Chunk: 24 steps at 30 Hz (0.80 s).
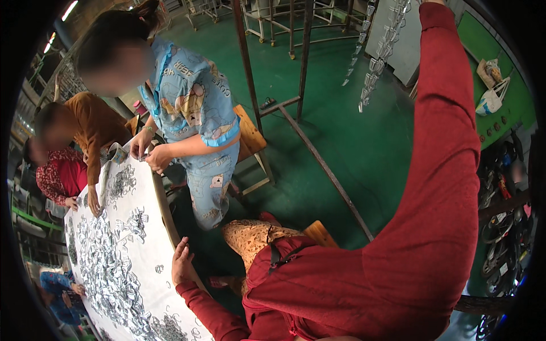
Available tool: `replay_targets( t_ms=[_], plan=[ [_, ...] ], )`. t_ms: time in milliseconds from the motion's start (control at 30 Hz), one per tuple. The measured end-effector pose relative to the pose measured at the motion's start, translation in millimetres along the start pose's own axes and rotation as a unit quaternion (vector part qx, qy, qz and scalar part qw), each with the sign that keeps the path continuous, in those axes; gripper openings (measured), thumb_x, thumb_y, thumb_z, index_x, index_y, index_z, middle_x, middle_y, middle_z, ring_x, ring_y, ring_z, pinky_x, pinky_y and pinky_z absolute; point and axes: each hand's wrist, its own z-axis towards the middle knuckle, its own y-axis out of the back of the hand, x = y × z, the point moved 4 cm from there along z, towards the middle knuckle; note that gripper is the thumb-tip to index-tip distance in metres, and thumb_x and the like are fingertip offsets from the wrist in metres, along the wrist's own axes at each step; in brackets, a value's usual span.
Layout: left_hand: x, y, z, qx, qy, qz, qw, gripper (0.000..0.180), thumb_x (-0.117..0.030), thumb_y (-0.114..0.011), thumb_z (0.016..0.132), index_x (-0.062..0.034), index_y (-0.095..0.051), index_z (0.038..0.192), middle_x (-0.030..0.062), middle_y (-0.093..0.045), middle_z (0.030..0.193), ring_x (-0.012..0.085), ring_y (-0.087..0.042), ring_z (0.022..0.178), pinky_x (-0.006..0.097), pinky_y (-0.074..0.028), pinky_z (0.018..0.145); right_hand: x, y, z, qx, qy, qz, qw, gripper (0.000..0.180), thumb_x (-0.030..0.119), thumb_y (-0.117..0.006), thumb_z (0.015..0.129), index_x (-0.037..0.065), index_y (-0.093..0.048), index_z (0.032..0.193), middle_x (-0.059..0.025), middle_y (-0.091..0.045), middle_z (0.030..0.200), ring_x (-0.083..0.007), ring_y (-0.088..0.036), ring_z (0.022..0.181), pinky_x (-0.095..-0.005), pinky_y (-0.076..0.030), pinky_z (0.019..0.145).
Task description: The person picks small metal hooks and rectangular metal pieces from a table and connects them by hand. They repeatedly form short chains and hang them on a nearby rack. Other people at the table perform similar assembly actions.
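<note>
My left hand (pixel 182 261) rests flat on the edge of a table covered with a white sheet (pixel 151 238), fingers apart and holding nothing. Heaps of small silvery metal pieces (pixel 108 267) lie on the sheet just left of it. My right arm, in a red sleeve (pixel 449 125), reaches high toward the top edge of the picture, where the hand is cut off from view. Strings of hanging metal clips (pixel 372 62) dangle to the left of that raised arm.
A person in blue patterned clothes (pixel 193 108) stands at the table's far end handling a small piece. Other people in brown (pixel 94 122) and red (pixel 62 173) work along the left side. A wooden stool (pixel 250 139), a metal frame (pixel 304 62) and a green floor (pixel 352 142) lie beyond.
</note>
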Motion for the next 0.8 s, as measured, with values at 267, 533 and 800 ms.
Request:
replay_targets(
  t_ms=[267, 533, 800],
  plan=[
    [-7, -23, 12, 0.046, -0.028, -0.064, 0.996, 0.046, -0.023, -0.053, 0.093, -0.0076, -0.043, 0.135, 0.0053, -0.04, 0.14, 0.0225, -0.036, 0.129, 0.042, -0.031, 0.1, 29, 36, -154, -0.042, 0.063, -0.023, 0.997, 0.022, 0.012, -0.058, 0.086, 0.002, -0.061, 0.105, -0.0018, -0.064, 0.079, -0.0074, -0.054, 0.063, -0.0199, -0.043, 0.059],
    [-21, -60, -122, 0.094, -0.133, -0.156, 0.974, 0.017, -0.009, -0.064, 0.078, -0.0025, -0.052, 0.068, 0.0115, -0.053, 0.083, 0.0174, -0.057, 0.073, 0.029, -0.051, 0.062, 209, -283, -601, 0.466, -0.233, 0.384, 0.763, 0.031, 0.011, -0.058, 0.089, -0.001, -0.054, 0.118, -0.014, -0.059, 0.113, -0.0215, -0.056, 0.104, -0.0325, -0.047, 0.089],
    [53, -138, -243, -0.046, -0.066, -0.245, 0.966, 0.032, -0.007, -0.07, 0.077, -0.0036, -0.047, 0.099, 0.0038, -0.048, 0.082, 0.0088, -0.053, 0.071, 0.023, -0.048, 0.051, 380, -388, -884, 0.817, 0.157, 0.265, 0.488, 0.064, 0.053, -0.032, 0.093, 0.01, -0.032, 0.141, -0.023, -0.02, 0.148, -0.0459, -0.012, 0.136, -0.0519, -0.011, 0.11]
  ],
)
